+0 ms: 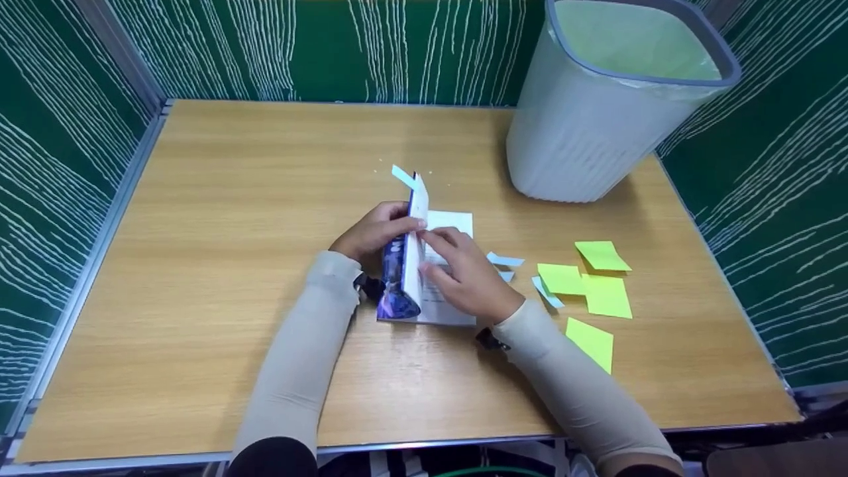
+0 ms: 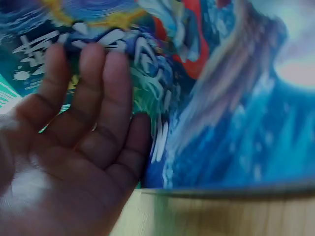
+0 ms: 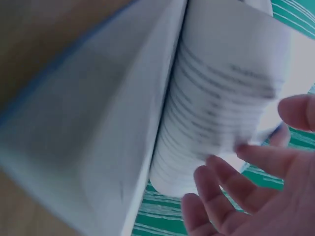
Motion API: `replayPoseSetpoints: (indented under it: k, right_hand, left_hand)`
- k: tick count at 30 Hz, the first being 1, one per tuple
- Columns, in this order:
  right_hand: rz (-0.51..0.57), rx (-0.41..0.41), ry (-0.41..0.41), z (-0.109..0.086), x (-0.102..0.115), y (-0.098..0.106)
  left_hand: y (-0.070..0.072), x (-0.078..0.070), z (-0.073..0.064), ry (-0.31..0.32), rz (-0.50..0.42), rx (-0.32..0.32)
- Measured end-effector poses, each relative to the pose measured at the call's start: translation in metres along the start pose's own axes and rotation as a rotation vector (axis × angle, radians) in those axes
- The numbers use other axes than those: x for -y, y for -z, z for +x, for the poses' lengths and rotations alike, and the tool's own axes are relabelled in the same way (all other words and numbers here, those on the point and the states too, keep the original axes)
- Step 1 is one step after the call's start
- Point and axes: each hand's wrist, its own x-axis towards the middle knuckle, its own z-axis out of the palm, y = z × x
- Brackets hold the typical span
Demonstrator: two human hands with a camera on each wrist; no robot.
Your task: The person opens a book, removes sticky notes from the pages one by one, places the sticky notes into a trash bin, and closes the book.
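A paperback book [image 1: 450,311] with a colourful blue and purple cover [image 2: 231,128] lies open, its left part raised. My left hand [image 1: 372,232] holds that raised part, thumb over the page edges and the other fingers against the cover. My right hand [image 1: 472,275] is on the right side, its slightly bent fingers touching the printed page [image 3: 221,93]; the thumb stands apart from the fingertips in the right wrist view. A light blue sticky strip [image 1: 403,176] sticks out from the book's top.
Right of the book lie several yellow-green sticky notes [image 1: 609,296] and several blue strips [image 1: 507,260]. A tall white waste bin [image 1: 576,132] with a grey rim and a liner stands at the back right. Green walls with white streaks enclose the wooden table [image 1: 232,265]. Tiny crumbs lie beyond the book.
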Motion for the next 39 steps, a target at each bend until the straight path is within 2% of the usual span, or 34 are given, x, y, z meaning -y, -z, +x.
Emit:
replayPoseSetpoints:
  k: [2, 4, 6, 8, 9, 11, 13, 15, 18, 22, 27, 35, 39]
  right_hand:
    - [-0.003, -0.036, -0.031, -0.002, -0.006, 0.011]
    - [-0.011, -0.118, -0.106, -0.006, -0.016, 0.027]
    - [-0.063, -0.206, -0.223, -0.011, -0.028, 0.044]
    - [-0.127, -0.230, -0.367, -0.017, -0.039, 0.059]
    - [-0.147, -0.209, -0.438, -0.019, -0.045, 0.064]
    - [-0.175, -0.114, -0.543, -0.020, -0.056, 0.071]
    - [-0.148, -0.011, -0.599, -0.019, -0.064, 0.071]
    - [-0.089, 0.057, -0.636, -0.016, -0.071, 0.067]
    - [-0.012, 0.079, -0.651, -0.010, -0.078, 0.062]
    - [0.057, 0.022, -0.660, -0.005, -0.079, 0.066]
    - [0.065, -0.055, -0.584, 0.007, -0.073, 0.074]
    - [0.078, 0.025, -0.460, 0.037, -0.082, 0.056]
    - [0.030, 0.042, -0.455, 0.043, -0.087, 0.050]
  left_hand:
    - [0.001, 0.002, 0.002, -0.003, -0.005, 0.003]
    - [0.003, 0.006, 0.003, -0.016, -0.034, -0.008]
    - [0.008, 0.011, 0.004, -0.022, -0.066, -0.028]
    - [0.013, 0.015, 0.003, -0.015, -0.106, -0.051]
    - [0.016, 0.017, 0.002, -0.013, -0.123, -0.059]
    - [0.022, 0.019, -0.001, -0.009, -0.133, -0.067]
    - [0.026, 0.021, -0.002, -0.008, -0.130, -0.059]
    - [0.029, 0.022, -0.003, -0.008, -0.117, -0.043]
    - [0.032, 0.023, -0.003, -0.001, -0.105, -0.020]
    - [0.033, 0.022, -0.002, 0.011, -0.090, 0.021]
    - [0.032, 0.019, 0.000, 0.023, -0.084, 0.038]
    - [0.030, 0.023, 0.002, -0.002, -0.156, 0.061]
    - [0.030, 0.023, 0.001, -0.005, -0.157, 0.046]
